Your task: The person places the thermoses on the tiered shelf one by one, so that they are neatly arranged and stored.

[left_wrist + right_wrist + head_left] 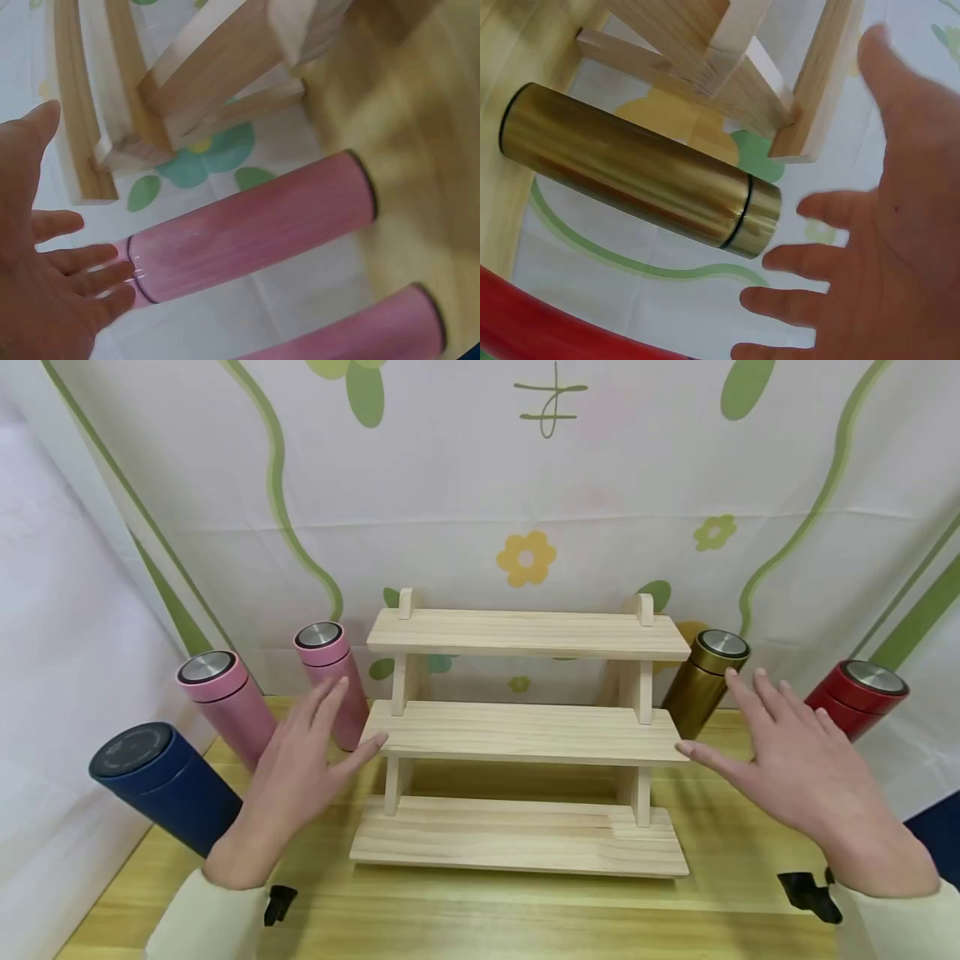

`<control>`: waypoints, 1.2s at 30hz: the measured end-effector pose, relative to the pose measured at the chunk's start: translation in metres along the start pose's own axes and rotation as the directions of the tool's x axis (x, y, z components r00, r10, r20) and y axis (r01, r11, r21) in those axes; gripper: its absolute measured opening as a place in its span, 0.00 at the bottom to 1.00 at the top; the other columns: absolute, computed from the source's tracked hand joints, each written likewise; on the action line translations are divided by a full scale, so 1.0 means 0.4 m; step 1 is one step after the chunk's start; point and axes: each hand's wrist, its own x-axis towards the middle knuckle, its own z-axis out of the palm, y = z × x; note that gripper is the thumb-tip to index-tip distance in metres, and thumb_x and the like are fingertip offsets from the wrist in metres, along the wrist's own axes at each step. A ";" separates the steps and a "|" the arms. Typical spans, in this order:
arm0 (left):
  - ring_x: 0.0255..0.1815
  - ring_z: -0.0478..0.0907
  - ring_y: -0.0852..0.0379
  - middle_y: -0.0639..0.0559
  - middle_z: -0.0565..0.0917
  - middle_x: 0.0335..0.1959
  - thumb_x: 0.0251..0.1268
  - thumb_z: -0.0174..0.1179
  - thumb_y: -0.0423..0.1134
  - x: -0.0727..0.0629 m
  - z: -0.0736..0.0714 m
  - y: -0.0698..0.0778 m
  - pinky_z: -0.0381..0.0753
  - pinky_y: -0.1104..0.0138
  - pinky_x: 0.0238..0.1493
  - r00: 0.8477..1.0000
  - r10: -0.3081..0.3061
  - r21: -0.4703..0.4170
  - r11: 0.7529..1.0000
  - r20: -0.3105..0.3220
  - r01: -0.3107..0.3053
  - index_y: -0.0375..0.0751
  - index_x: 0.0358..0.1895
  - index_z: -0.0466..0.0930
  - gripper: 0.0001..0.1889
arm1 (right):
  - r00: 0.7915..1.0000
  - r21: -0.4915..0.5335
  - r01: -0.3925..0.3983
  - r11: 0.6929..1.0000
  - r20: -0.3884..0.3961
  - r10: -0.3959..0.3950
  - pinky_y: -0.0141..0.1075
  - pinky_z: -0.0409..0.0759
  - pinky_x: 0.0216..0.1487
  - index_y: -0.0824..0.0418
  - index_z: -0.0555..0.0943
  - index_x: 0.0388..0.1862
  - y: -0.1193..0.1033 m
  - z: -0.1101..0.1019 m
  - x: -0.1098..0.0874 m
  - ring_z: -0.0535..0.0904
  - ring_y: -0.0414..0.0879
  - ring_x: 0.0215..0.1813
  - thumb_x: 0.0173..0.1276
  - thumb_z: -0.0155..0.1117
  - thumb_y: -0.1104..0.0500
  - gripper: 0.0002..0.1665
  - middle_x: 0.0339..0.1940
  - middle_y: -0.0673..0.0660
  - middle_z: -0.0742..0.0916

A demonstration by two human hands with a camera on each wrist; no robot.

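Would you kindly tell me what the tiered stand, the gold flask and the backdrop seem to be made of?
The tiered stand looks like pale, matte wood, with visible grain. The gold flask seems to be metal with a glossy finish, judging by its streaked reflections. The backdrop is probably matte printed fabric, given its creases.

A wooden table (480,922) carries a tiered stand (517,731), five bottles (692,692), perhaps something navy (941,839).

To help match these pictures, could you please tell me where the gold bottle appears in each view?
Head: the gold bottle is right of centre, by the right end of the wooden rack.
Left wrist: not in this picture.
Right wrist: it slants from near the left edge to just past centre.
Shared landmark: the wooden rack, in all three.
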 end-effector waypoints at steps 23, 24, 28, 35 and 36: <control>0.67 0.85 0.45 0.42 0.85 0.68 0.72 0.74 0.47 -0.037 0.062 -0.055 0.82 0.81 0.56 0.961 -0.204 -0.542 0.795 0.185 0.273 0.51 0.73 0.82 0.28 | 0.971 0.518 -0.206 0.830 0.004 0.238 0.74 0.76 0.64 0.66 0.50 0.90 0.083 0.118 0.092 0.72 0.81 0.73 0.83 0.52 0.30 0.56 0.80 0.79 0.71; 0.68 0.84 0.46 0.43 0.85 0.69 0.71 0.74 0.47 -0.036 0.060 -0.055 0.82 0.80 0.56 0.956 -0.216 -0.554 0.781 0.196 0.290 0.51 0.73 0.82 0.28 | 0.971 0.539 -0.205 0.817 0.006 0.239 0.74 0.76 0.64 0.65 0.50 0.90 0.086 0.123 0.097 0.72 0.80 0.74 0.82 0.53 0.30 0.56 0.80 0.78 0.71; 0.69 0.83 0.57 0.46 0.83 0.72 0.70 0.75 0.49 -0.034 0.057 -0.056 0.81 0.82 0.55 0.940 -0.250 -0.588 0.734 0.232 0.340 0.53 0.73 0.82 0.29 | 0.966 0.598 -0.220 0.771 0.025 0.256 0.70 0.77 0.66 0.64 0.49 0.90 0.097 0.141 0.118 0.71 0.77 0.76 0.81 0.56 0.30 0.58 0.80 0.76 0.72; 0.65 0.80 0.77 0.48 0.81 0.75 0.68 0.77 0.50 -0.029 0.062 -0.071 0.81 0.80 0.60 0.924 -0.254 -0.645 0.662 0.287 0.382 0.52 0.73 0.82 0.32 | 0.955 0.690 -0.262 0.674 0.088 0.282 0.22 0.81 0.47 0.61 0.50 0.91 0.110 0.174 0.142 0.70 0.72 0.79 0.75 0.65 0.29 0.62 0.84 0.72 0.70; 0.64 0.80 0.78 0.48 0.81 0.75 0.68 0.77 0.50 -0.029 0.062 -0.073 0.81 0.80 0.59 0.923 -0.252 -0.649 0.658 0.290 0.383 0.51 0.74 0.81 0.32 | 0.955 0.696 -0.264 0.667 0.091 0.283 0.21 0.80 0.46 0.61 0.50 0.91 0.110 0.177 0.144 0.70 0.71 0.80 0.74 0.66 0.30 0.63 0.84 0.71 0.70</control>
